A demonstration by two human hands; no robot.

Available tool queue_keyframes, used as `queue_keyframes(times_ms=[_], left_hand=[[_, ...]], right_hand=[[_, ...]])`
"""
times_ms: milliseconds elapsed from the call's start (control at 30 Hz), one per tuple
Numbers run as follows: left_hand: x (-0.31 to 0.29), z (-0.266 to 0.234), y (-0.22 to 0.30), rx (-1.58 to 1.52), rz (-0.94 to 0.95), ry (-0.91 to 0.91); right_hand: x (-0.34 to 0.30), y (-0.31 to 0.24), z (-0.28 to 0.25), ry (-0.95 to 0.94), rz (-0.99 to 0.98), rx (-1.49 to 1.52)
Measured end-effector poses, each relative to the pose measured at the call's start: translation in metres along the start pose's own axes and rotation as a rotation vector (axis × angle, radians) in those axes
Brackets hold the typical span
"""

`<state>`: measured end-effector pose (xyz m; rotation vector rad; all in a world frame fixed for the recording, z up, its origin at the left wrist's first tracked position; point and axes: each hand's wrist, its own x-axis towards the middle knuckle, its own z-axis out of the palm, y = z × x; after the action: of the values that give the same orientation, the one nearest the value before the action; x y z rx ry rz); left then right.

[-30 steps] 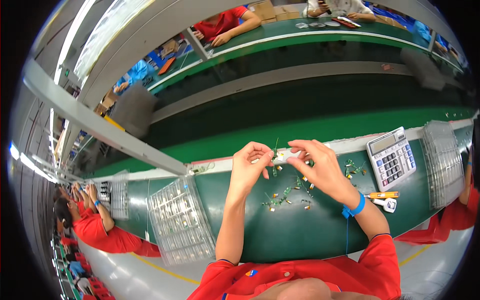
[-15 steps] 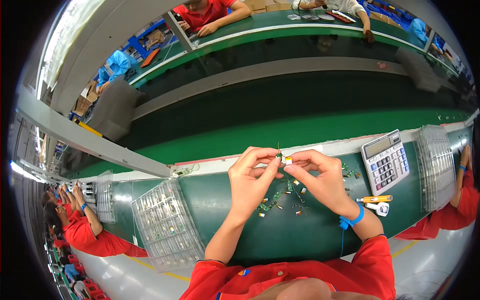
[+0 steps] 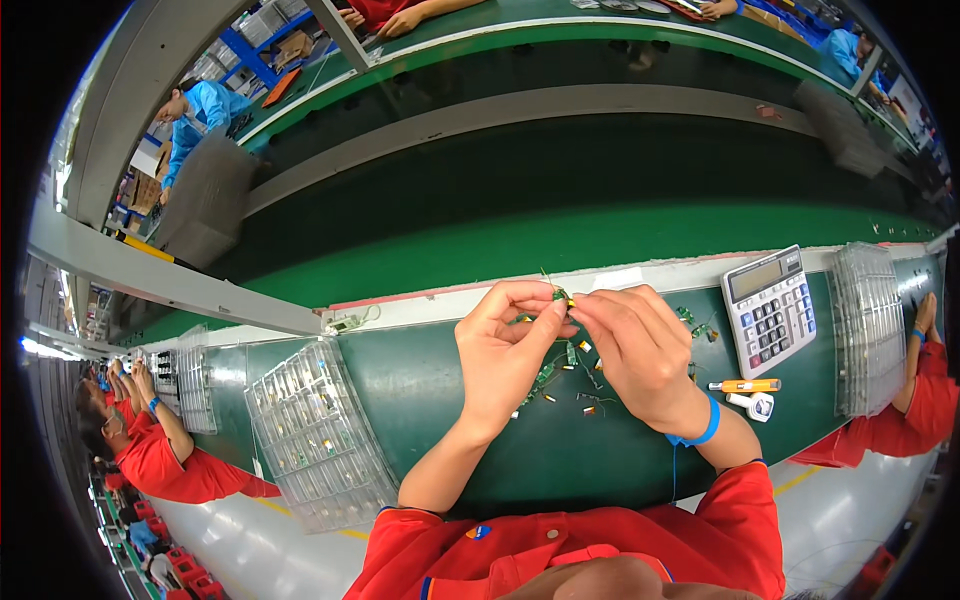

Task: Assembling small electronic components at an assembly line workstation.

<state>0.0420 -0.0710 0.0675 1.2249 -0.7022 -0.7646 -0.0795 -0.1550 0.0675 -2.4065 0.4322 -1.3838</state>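
Note:
In front of my chest, both hands meet over the green bench (image 3: 420,390). My left hand (image 3: 505,350) pinches a small green circuit board (image 3: 560,295) between thumb and fingertips, and a thin wire sticks up from it. Closed against it from the other side, my right hand (image 3: 640,350) grips a small battery (image 3: 571,301) with a yellow end, mostly covered by the fingers. Whether the two parts are joined I cannot tell. Beneath my hands lie several more circuit boards (image 3: 543,380) with wires and small batteries. A blue wrist strap (image 3: 708,425) circles my right wrist, its cord hanging down.
Right of my hands are a calculator (image 3: 770,312), an orange pen-like tool (image 3: 750,385), a white bottle (image 3: 755,405) and stacked clear trays (image 3: 868,330). At left, a filled compartment tray (image 3: 320,435) overhangs the bench edge. Co-workers sit at both sides and across the belt (image 3: 500,190).
My right hand has turned inward, its fingers now covering most of the white battery that showed before. The left hand keeps its pinch. The whole view has shifted slightly.

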Motion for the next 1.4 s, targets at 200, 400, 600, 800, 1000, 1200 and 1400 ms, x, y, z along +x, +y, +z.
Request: queue_keyframes(times_ms=[200, 400, 600, 800, 1000, 1200, 1400], left_hand=[[-0.001, -0.006, 0.000, -0.020, 0.033, -0.035], [-0.003, -0.006, 0.004, -0.014, 0.021, -0.042], [-0.004, -0.006, 0.006, -0.037, 0.010, -0.044], [-0.002, -0.009, 0.010, -0.061, -0.028, -0.078], [-0.002, -0.008, 0.007, 0.020, -0.009, -0.100], [-0.002, -0.002, 0.001, 0.182, 0.189, -0.043], [-0.001, -0.003, 0.003, 0.160, 0.166, -0.052]], right_hand=[[0.002, 0.000, -0.001, 0.029, -0.130, -0.033], [0.008, 0.004, -0.013, -0.083, -0.221, -0.061], [0.012, 0.005, -0.018, -0.119, -0.281, -0.136], [0.014, 0.010, -0.019, -0.138, -0.427, -0.169], [0.010, 0.013, -0.014, -0.080, -0.405, -0.186], [0.007, 0.007, -0.013, -0.165, -0.022, 0.143], [0.012, -0.002, -0.018, -0.218, 0.168, 0.342]])
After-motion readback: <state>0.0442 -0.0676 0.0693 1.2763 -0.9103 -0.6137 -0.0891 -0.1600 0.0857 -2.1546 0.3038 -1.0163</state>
